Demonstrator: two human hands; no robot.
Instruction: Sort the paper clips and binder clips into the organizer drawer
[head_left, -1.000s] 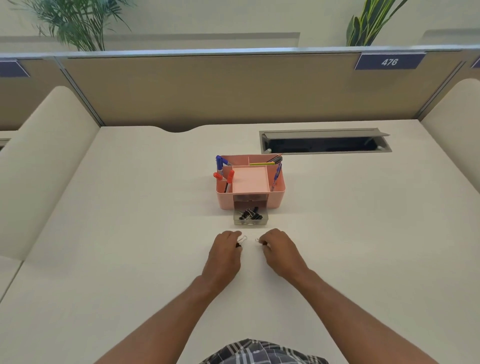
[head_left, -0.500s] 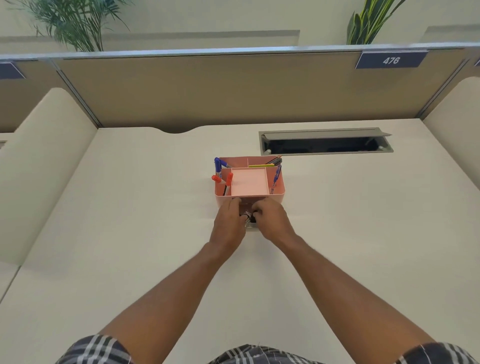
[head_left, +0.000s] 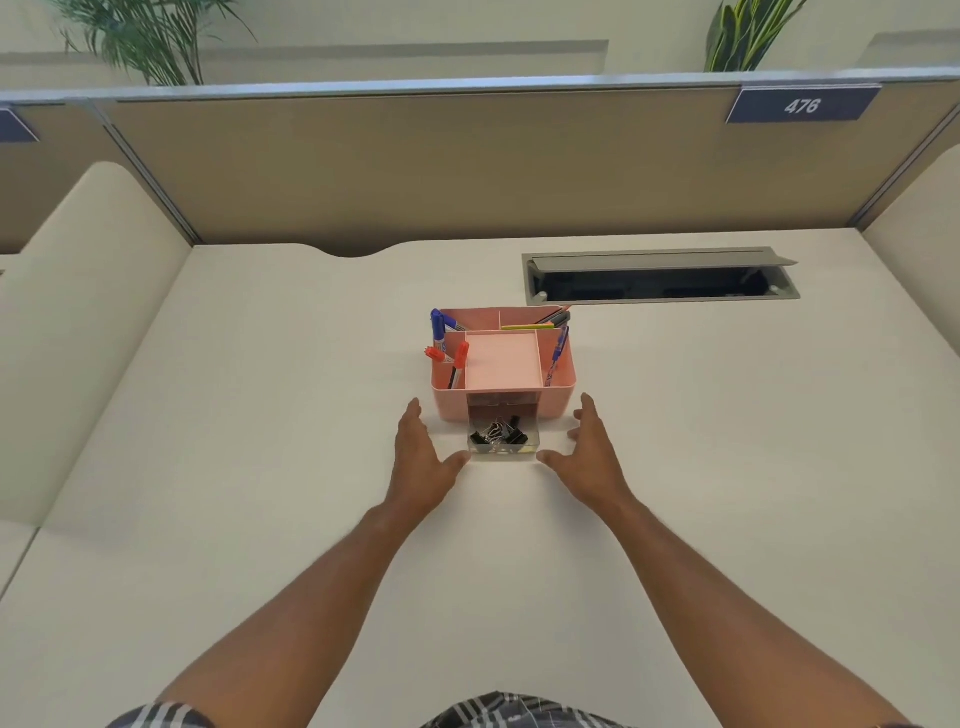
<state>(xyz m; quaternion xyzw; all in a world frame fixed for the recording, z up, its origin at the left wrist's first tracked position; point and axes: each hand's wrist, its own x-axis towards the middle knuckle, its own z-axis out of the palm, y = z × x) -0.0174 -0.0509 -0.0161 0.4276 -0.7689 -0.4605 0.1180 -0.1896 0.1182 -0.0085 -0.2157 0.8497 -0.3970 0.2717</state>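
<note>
A pink desk organizer (head_left: 558, 400) stands mid-desk with pens in its side slots. Its clear drawer (head_left: 506, 451) is pulled out toward me and holds several black binder clips (head_left: 500, 432) and silver paper clips. My left hand (head_left: 423, 457) lies flat and open just left of the drawer, its thumb tip at the drawer's front left corner. On the other side, my right hand (head_left: 592, 452) lies flat, thumb near the front right corner. Neither hand holds anything.
An open grey cable hatch (head_left: 660, 275) sits in the desk behind the organizer on the right. A tan partition (head_left: 467, 166) bounds the far edge, padded dividers both sides. Blue and red markers (head_left: 441, 338) stick up from the organizer's left slots.
One second ago each hand pinched a paper clip on the desk. Both then went to the drawer together. Now they have spread apart, open and flat on either side of it.
</note>
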